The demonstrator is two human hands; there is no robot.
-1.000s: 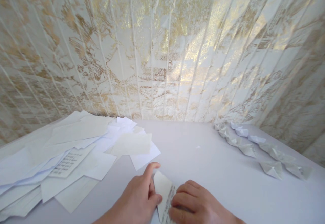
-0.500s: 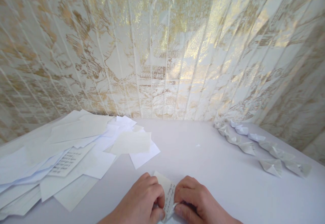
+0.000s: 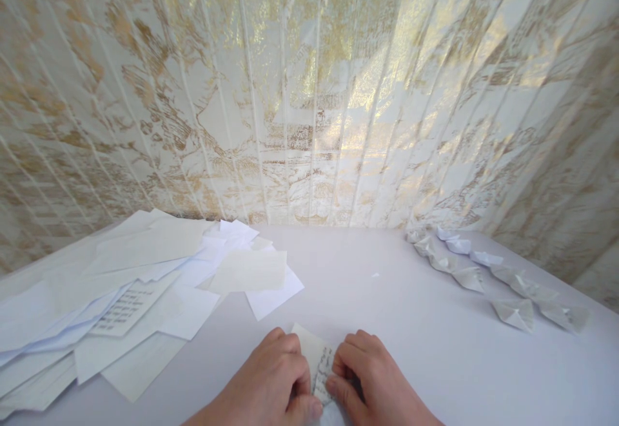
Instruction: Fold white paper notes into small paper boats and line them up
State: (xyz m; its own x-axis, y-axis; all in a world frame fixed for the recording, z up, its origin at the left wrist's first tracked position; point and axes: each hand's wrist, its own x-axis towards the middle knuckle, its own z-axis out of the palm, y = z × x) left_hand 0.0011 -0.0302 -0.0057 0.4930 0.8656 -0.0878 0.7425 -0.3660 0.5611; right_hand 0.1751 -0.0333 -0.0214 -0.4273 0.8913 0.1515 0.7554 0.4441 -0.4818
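The printed paper slip (image 3: 319, 356) sits at the bottom centre of the frame, low on the white table (image 3: 387, 310), and we see it pinched from both sides. Our left hand (image 3: 271, 381) closes on its left edge, fingers curled over the sheet and thumb pressed in near the fold; our right hand (image 3: 370, 381) closes on its right edge in the same way, so the two hands sit close together with only a narrow strip of the slip showing between them. That strip carries lines of small dark print, and the slip's upper corner pokes out pale and blank above the left hand's knuckles.

To the left of the frame a loose pile of white sheets (image 3: 120, 284) spreads across the table, one sheet with rows of print (image 3: 123, 309) lying among them, and the nearest corner of the pile lies near the left hand without touching it. At the right, a row of folded paper shapes (image 3: 483, 271) runs diagonally along the table, well apart from the hands. Behind everything hangs a cream and gold patterned curtain (image 3: 309, 91).
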